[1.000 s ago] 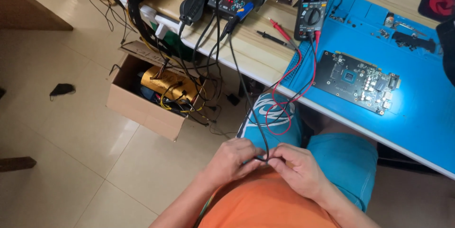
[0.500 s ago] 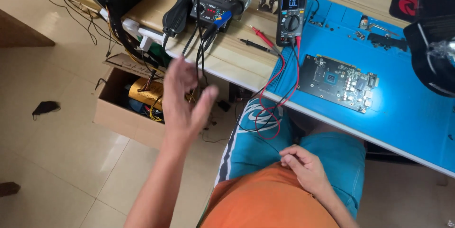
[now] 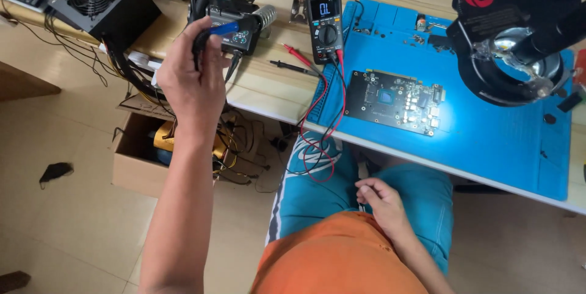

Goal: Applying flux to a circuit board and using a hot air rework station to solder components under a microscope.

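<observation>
Iron handle [image 3: 210, 34], black with a blue tip end, sits in my left hand [image 3: 192, 80], up over the near edge of the surface [image 3: 268, 95], right in front of the soldering station [image 3: 235, 28]. My fingers are curled round the handle; I judge it a full grip, though the back of the hand hides most of it. Its cord runs down among the tangle of black cables [image 3: 131, 68] hanging off the edge toward the cardboard box [image 3: 137, 159] on the floor.

My right hand [image 3: 381, 202] rests on my lap against the blue shorts, fingers loosely drawn together; I can't tell whether it pinches anything.

Risks as I see them: the cord could snag in that cable bundle and jerk the handle as I swing it over. The red and black meter leads [image 3: 320, 129] drape off the surface into my lap, so a hot tip crossing toward the circuit board [image 3: 400, 95] on the blue mat [image 3: 488, 141] could touch their insulation. The probes [image 3: 293, 62] lie loose beside the multimeter [image 3: 326, 19] and could get knocked off. My bare forearm passes close to the station too.

Against half a second ago: my left hand was then spread open in mid-air, short of the station; now it is closed on the handle. The right hand has barely shifted on my lap. My head has tipped forward, bringing the microscope [image 3: 519, 31] more into view.
</observation>
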